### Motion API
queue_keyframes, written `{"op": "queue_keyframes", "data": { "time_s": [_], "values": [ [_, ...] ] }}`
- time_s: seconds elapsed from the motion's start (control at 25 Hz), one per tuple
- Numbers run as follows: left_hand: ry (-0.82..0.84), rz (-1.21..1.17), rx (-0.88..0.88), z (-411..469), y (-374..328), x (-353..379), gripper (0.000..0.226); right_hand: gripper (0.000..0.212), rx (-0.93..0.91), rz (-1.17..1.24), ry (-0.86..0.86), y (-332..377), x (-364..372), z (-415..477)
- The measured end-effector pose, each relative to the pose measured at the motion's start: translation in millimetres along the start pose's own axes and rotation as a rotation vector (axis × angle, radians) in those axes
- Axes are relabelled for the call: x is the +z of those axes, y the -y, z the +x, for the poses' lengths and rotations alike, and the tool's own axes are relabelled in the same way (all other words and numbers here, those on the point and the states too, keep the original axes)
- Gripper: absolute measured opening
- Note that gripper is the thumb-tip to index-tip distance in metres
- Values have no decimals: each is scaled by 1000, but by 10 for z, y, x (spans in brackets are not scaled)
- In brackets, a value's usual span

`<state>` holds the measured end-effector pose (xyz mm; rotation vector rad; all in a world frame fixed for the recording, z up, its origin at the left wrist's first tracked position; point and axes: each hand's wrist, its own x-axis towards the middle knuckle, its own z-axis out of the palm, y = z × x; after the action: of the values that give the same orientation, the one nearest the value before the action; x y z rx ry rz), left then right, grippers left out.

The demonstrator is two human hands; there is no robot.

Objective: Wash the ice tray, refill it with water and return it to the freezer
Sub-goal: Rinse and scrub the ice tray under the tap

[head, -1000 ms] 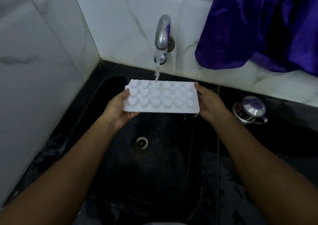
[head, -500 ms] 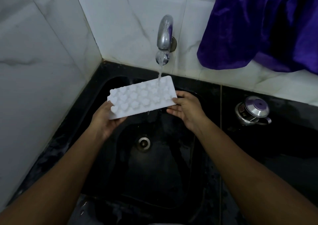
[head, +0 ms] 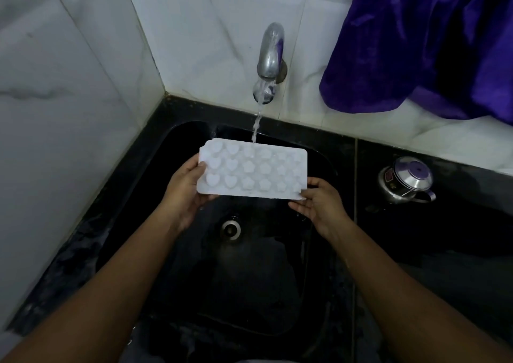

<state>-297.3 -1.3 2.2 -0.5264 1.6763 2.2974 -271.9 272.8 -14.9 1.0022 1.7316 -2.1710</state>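
A white ice tray (head: 254,169) with heart and star shaped moulds is held level over the black sink (head: 177,135), cavities facing up. My left hand (head: 184,187) grips its left end, thumb on top. My right hand (head: 319,201) holds its front right corner. A chrome tap (head: 270,54) on the tiled wall is running, and the stream of water (head: 256,123) lands on the tray's far edge near the middle.
The sink drain (head: 231,228) lies below the tray. A small steel lidded pot (head: 406,180) stands on the black counter to the right. A purple cloth (head: 416,43) hangs over the wall at upper right. White marble tiles close in the left side.
The tray was tilted with its left end lower half a second ago; now it is level again and shifted right under the stream. My right hand moved to the front right corner.
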Motion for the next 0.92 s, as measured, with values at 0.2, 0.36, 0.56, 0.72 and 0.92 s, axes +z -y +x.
{"op": "queue_keyframes", "data": {
  "time_s": [0.2,0.36,0.56,0.72,0.92],
  "values": [
    [59,72,42,92,-65,196,29,31,11,-10,-70,86,-40,71],
    [-144,111,-75,208,-52,6,24,23,-226,-148,41,361,113,-27],
    [-41,48,-333,263,2,-157,60,30,-529,-328,101,554,174,-144],
    [0,-52,-377,298,-40,-137,74,37,-598,-204,110,558,123,-176],
    [-99,38,-268,258,-26,-84,23,26,-450,-29,103,448,18,-113]
  ]
}}
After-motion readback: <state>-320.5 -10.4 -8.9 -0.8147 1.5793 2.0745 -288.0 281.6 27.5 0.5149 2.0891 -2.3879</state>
